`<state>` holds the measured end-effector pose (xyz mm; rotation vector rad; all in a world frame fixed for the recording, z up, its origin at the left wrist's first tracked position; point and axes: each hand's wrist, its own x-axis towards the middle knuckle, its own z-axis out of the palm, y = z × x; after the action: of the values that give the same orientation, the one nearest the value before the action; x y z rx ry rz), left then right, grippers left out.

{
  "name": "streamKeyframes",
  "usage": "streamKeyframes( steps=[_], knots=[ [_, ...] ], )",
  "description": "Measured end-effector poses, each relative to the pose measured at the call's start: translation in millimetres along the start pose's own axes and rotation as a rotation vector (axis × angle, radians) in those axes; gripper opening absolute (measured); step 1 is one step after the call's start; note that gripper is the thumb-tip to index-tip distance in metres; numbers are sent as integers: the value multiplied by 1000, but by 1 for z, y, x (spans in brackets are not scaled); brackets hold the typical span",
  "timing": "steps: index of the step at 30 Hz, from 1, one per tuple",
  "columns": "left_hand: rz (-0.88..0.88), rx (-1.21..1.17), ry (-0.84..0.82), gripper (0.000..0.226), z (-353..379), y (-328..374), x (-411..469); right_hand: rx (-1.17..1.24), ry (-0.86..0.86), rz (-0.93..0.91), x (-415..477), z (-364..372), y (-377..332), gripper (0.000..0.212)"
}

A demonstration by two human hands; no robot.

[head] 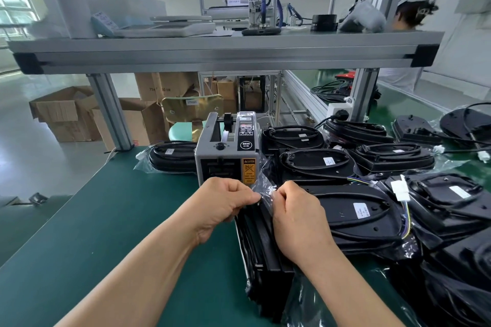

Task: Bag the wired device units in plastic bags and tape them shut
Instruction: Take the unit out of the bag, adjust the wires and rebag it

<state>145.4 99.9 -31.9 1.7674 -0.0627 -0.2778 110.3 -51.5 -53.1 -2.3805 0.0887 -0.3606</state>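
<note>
My left hand (pixel 225 203) and right hand (pixel 296 223) each pinched the crinkled plastic bag (pixel 265 184) above the upright device unit (pixel 265 260), whose top edge my knuckles hid.

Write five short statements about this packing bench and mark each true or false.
1. Left hand and right hand both pinch the plastic bag. True.
2. The tape dispenser stands just behind the hands. True.
3. The mat is red. False: it is green.
4. Nothing lies left of the dispenser. False: a bagged unit lies there.
5. Black wired units lie to the right of the hands. True.
</note>
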Motion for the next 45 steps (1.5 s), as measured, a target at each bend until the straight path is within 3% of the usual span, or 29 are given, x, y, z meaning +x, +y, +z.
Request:
streamKeyframes(
  steps=[13,25,32,40,45],
  knots=[
    [8,70,59,19,5,-5,10,-19,-8,-15,1,1,-1,30],
    [130,176,143,19,9,-16,12,-28,8,-26,2,3,1,33],
    [87,81,227,15,16,-20,14,-21,22,-41,2,4,2,26],
    [-12,36,79,26,12,-22,7,26,28,-53,-1,1,-1,25],
    [-142,-123,148,7,10,-22,9,-44,-79,-24,-2,2,-9,63]
  ],
)
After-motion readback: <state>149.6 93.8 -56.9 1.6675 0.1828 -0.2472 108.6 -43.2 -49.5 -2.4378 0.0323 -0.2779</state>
